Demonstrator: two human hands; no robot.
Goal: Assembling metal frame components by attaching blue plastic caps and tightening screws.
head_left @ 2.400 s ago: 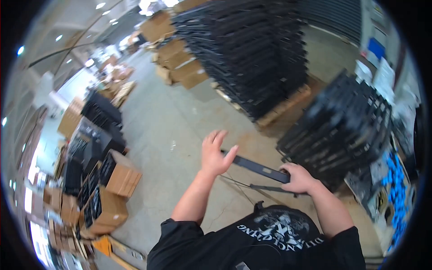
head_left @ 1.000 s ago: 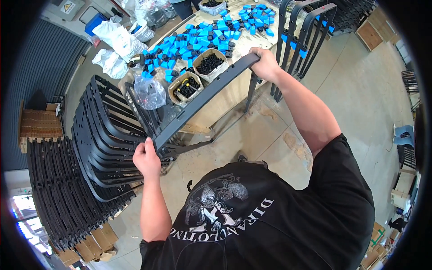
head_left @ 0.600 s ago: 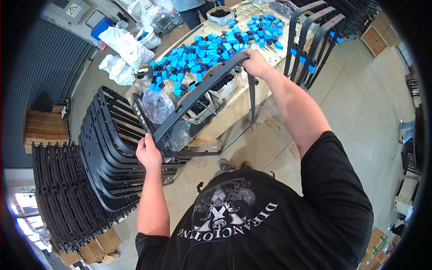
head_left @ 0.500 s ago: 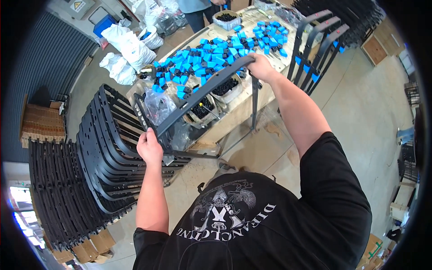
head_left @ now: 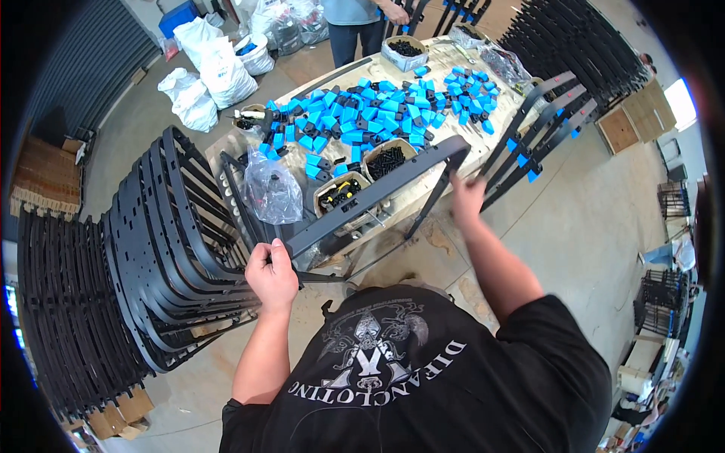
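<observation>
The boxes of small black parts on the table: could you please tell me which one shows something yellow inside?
The box nearest the left hand, partly behind the dark frame; no other box shows any yellow.

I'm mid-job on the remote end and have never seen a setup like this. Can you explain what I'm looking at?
There's no robot here: these are a person's own bare hands. The single view is a wide fisheye camera on their head, looking down, so edges bend and picture-left is their left.

The left hand holds one end of a bent black frame. The right hand is blurred beside the other end; whether it grips, I can't tell.

Beyond is a table with a heap of blue-and-black parts and a clear bag toward its left end. More frames are stacked at left. A co-worker stands across the table.
</observation>
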